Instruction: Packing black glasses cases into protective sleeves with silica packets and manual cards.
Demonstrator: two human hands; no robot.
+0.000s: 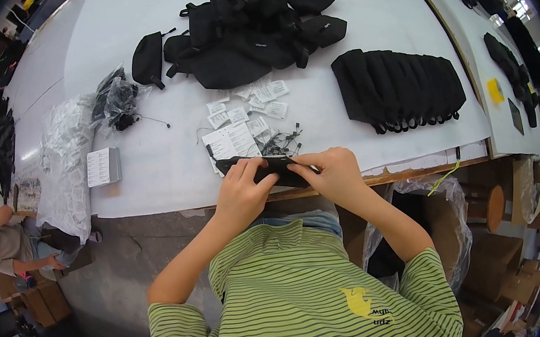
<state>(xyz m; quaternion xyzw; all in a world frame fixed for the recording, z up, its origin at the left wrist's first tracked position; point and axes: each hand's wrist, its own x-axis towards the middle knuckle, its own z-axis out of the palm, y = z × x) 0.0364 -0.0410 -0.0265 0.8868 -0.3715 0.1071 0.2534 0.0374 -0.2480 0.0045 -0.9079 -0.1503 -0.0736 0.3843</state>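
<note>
At the table's near edge I hold a small black fabric pouch (292, 174) in both hands. My left hand (245, 183) grips its left side with bent fingers. My right hand (330, 171) pinches its upper edge on the right with thumb and forefinger. Just beyond the pouch lie a printed white card (232, 142), a cluster of black cord tags (282, 143) and several small white packets (268, 91). A heap of black pouches (249, 44) lies further back, with a single pouch (149, 59) to its left. On the right, several more form an overlapping row (400, 87).
Left on the white table (316, 106) are a clear plastic bag of white packets (67, 145), a stack of cards (103, 167) and a bag of black cords (117, 99). A plastic-lined box (453, 231) stands below right. Another person (16, 247) sits at far left.
</note>
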